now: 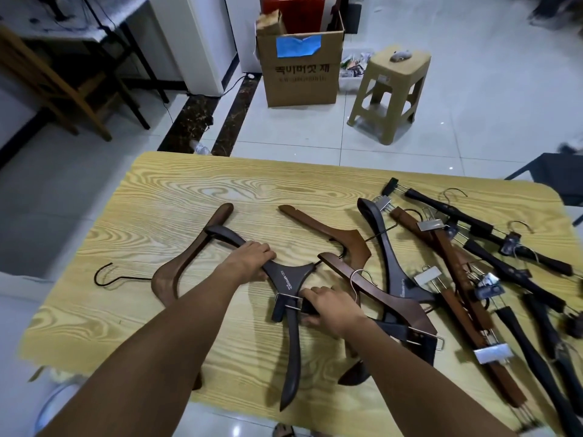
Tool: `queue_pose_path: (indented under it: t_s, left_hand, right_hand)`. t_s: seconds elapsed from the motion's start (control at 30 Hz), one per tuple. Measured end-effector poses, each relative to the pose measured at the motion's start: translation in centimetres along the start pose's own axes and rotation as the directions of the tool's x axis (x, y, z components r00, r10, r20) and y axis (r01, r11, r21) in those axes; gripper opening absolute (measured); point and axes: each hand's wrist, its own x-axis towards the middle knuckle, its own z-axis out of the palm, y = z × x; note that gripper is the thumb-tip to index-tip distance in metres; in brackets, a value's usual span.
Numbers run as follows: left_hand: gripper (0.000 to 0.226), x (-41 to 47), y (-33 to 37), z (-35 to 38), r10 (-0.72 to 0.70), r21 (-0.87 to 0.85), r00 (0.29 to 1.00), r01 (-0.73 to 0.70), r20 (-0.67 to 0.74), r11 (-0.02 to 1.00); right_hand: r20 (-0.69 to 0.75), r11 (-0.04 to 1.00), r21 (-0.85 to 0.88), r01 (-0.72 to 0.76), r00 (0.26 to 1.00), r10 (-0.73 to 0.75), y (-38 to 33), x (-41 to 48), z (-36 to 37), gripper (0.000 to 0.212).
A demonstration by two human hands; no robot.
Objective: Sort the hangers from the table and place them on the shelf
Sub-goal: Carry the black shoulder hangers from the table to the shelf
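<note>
Hands apart: left hand (252, 260) grips the dark coat hanger (288, 279) on the table (176, 197), apparently steadying it. Right hand (329, 309) pinches the clip hanger (279, 312) crossing it, likely to untangle them. Other hangers (473, 263) lie heaped right.

You face a yellow table (176, 197) with swirling wood grain, a near-black hanger (285, 277), a reddish-brown hanger (347, 239), a beige stool (400, 70), a brown box (299, 86).

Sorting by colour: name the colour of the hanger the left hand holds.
The hanger is dark brown, almost black; head view.
</note>
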Motion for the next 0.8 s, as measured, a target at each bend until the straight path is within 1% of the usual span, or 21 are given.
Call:
queue_pose_path:
  t_s: [0.13,0.2,0.27,0.37,0.47,0.57,0.67,0.73,0.8]
  left_hand:
    - [0.047,0.5,0.2,0.1,0.004,0.047,1.000,-0.003,-0.001,0.999]
    - [0.045,0.7,0.2,0.0,0.021,0.091,1.000,-0.021,0.008,0.996]
    - [0.044,0.7,0.0,-0.1,0.043,0.097,0.999,-0.045,0.023,0.994]
    - [0.045,0.5,-0.4,-0.8,0.079,0.102,0.996,-0.083,0.045,0.991]
    - [0.045,0.1,-0.8,-1.8,0.086,0.158,0.996,-0.090,0.037,0.983]
    - [0.046,-0.4,-1.5,-3.0,0.102,0.200,0.994,-0.106,0.032,0.974]
    - [0.046,-1.4,-2.6,-4.4,0.103,0.219,0.993,-0.115,0.066,0.969]
    - [0.047,-2.2,-3.6,-5.0,0.074,0.194,0.995,-0.086,0.070,0.977]
    - [0.046,-3.3,-4.6,-5.6,0.038,0.130,0.998,-0.044,0.047,0.990]
  right_hand:
    - [-0.025,1.000,-0.003,0.016,1.000,-0.016,0.2,-0.2,-0.1,0.035]
    - [-0.040,1.000,0.011,0.015,0.999,-0.014,0.4,-0.4,0.0,0.031]
    - [-0.064,0.999,0.032,0.006,0.998,-0.004,0.7,-0.8,-0.1,0.029]
    - [-0.095,0.998,0.054,-0.017,0.995,0.022,1.5,-1.4,-0.4,0.030]
    - [-0.107,0.997,0.046,-0.064,0.992,0.069,2.4,-2.0,-0.9,0.032]
    - [-0.106,0.992,0.048,-0.115,0.987,0.120,2.7,-2.5,-1.5,0.037]
    - [-0.094,0.988,0.042,-0.151,0.984,0.154,2.4,-2.9,-2.0,0.038]
    - [-0.084,0.980,0.028,-0.195,0.977,0.197,2.1,-2.9,-2.2,0.040]
    - [-0.076,0.972,0.017,-0.235,0.969,0.235,1.8,-2.7,-2.2,0.039]
